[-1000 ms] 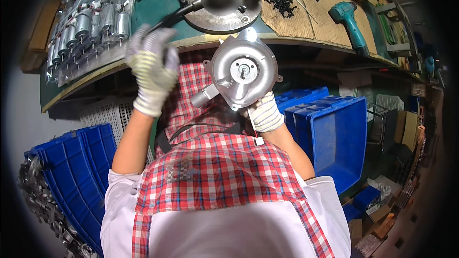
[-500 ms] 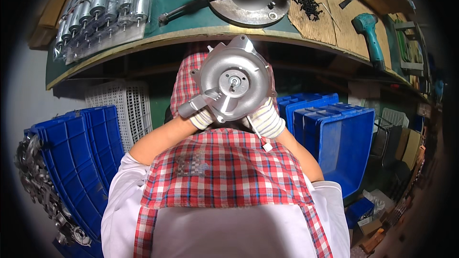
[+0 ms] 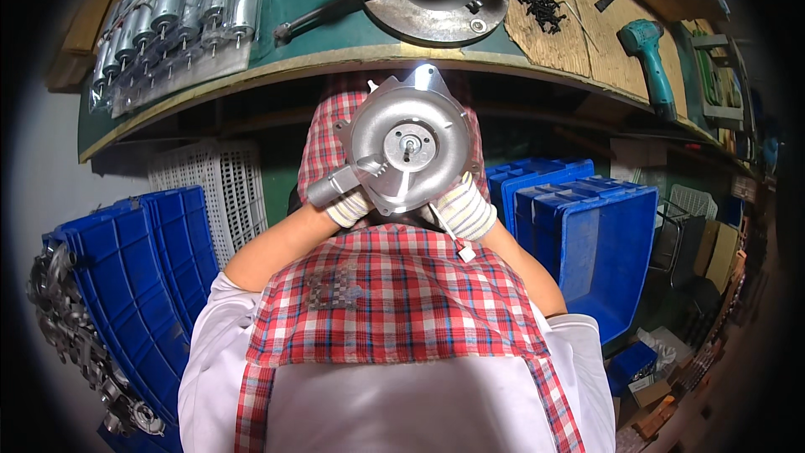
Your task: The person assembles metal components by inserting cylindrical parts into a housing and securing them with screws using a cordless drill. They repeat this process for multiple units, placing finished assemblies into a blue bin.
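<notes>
Two hands in knit gloves are at a round metal housing held over the lap, just in front of the bench (image 3: 310,44). The housing (image 3: 449,136) is dull silver and cast, with a smooth ring-shaped swell, small lugs around its rim, a short pipe pointing to the lower left, and a flat hub at its middle with small dark holes and a thin shaft. A pale wire drops from under it to a white plug (image 3: 467,252) lying against the red checked cloth apron (image 3: 394,319).

On the bench's left, a clear, crinkled plastic pack (image 3: 180,71) holds rows of shiny cylindrical motors (image 3: 171,3), their shafts toward the near edge. Blue ribbed plastic crates (image 3: 126,264) stand on edge at the left, near a white lattice basket (image 3: 207,193); a heap of grey metal parts (image 3: 88,348) lies beside them. Another blue crate (image 3: 610,205) is at the right, its open side showing a scuffed inner floor. Black screws (image 3: 539,7) lie in a loose pile on a wooden board (image 3: 579,54), with a teal drill (image 3: 646,63) to their right.

The right hand (image 3: 470,210) is clamped on the housing's lower right edge, its other fingers hidden below. The left hand (image 3: 349,208) is under the pipe, touching; its fingers are out of sight, so whether they are spread or closed cannot be told.
</notes>
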A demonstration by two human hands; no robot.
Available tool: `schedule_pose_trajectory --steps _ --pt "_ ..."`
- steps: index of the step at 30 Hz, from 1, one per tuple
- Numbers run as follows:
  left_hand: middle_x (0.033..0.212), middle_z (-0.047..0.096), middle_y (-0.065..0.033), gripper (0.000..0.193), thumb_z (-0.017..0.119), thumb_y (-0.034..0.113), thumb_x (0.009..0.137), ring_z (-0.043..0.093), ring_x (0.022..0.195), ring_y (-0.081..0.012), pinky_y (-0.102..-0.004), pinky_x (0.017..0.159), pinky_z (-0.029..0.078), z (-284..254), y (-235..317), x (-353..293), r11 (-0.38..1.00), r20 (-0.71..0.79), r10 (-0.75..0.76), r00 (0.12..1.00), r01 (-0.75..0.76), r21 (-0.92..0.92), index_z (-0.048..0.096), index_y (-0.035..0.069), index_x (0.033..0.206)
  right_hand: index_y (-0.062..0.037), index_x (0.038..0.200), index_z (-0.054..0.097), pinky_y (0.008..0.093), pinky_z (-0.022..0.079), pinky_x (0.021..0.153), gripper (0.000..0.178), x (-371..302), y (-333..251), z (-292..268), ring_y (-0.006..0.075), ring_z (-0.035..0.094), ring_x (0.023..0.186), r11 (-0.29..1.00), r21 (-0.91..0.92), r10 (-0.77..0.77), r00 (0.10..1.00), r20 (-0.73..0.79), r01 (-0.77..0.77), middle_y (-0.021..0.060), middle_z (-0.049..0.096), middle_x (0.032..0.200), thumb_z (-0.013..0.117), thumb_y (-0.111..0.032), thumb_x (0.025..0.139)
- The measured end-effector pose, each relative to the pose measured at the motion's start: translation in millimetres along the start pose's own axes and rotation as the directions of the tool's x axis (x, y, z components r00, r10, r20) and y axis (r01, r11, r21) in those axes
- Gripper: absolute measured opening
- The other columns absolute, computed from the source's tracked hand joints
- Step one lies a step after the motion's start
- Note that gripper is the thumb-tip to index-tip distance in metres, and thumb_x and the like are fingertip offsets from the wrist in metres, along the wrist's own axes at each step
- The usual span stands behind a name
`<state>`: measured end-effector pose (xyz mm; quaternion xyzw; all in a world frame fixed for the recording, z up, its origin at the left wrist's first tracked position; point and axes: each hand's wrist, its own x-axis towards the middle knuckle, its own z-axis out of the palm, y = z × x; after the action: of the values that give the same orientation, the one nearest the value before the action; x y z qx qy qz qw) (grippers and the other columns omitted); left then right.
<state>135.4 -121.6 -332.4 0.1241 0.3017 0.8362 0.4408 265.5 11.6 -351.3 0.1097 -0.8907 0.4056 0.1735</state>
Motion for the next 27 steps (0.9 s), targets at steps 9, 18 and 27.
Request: schedule_pose_trajectory --steps 9,18,27 --pt "0.159 0.039 -0.0131 0.059 0.049 0.034 0.107 0.042 0.145 -0.0273 -0.0421 0.120 0.038 -16.8 65.1 15.7 0.968 0.200 0.092 0.975 -0.040 -0.247 0.031 0.008 0.158 -0.0016 0.121 0.062 0.0315 0.055 0.078 0.029 80.2 -12.7 -90.2 0.0154 0.066 0.084 0.717 0.453 0.655 0.733 -0.181 -0.529 0.0108 0.070 0.099 0.066 -0.022 0.100" --pt "0.142 0.058 -0.0105 0.041 0.058 0.015 0.105 0.057 0.127 -0.0229 -0.0381 0.108 0.048 -184.4 111.7 30.9 -0.180 0.283 -0.241 0.928 0.244 -0.953 0.051 0.005 0.144 -0.0078 0.110 0.070 0.0414 0.054 0.084 0.018 111.6 95.5 -191.9 0.0347 0.066 0.095 0.727 -0.559 0.229 0.909 -0.349 -0.398 0.0153 0.067 0.100 0.071 -0.015 0.093" --pt "0.142 0.058 -0.0103 0.046 0.062 0.016 0.102 0.058 0.127 -0.0219 -0.0377 0.108 0.049 -36.8 81.8 50.0 0.986 0.176 0.106 0.979 -0.081 -0.144 0.049 0.006 0.145 -0.0065 0.104 0.069 0.0472 0.056 0.081 0.018 132.7 114.8 -196.0 0.0342 0.067 0.097 0.334 -0.936 0.174 0.983 -0.056 -0.113 0.0151 0.069 0.101 0.062 -0.016 0.090"
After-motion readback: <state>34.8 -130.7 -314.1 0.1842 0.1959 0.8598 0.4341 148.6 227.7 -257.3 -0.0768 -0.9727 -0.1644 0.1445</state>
